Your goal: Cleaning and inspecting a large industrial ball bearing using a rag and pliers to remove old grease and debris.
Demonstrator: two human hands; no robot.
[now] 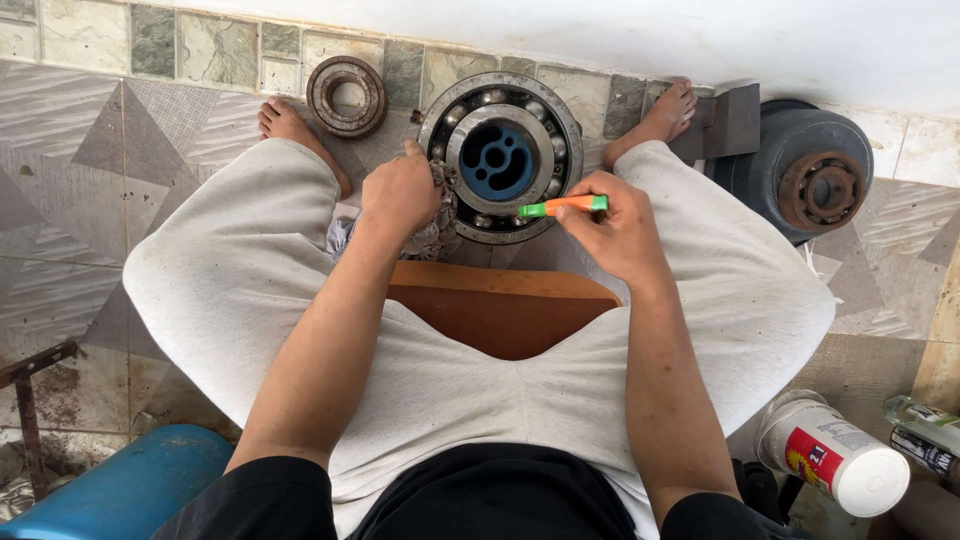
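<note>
A large steel ball bearing (500,100) with a blue centre lies flat on the tiled floor between my bare feet. My left hand (400,195) grips a crumpled grey rag (436,232) and presses against the bearing's left rim. My right hand (612,225) holds an orange and green brush (562,206) by its handle, tip pointing left over the bearing's lower rim. I sit on a brown wooden stool (500,310), knees spread in light trousers.
A smaller rusty bearing ring (346,95) lies at the back left. A dark round hub with a rusty bearing (808,170) stands at the right. A white canister (835,455) and bottles sit at lower right, a blue drum (120,485) at lower left.
</note>
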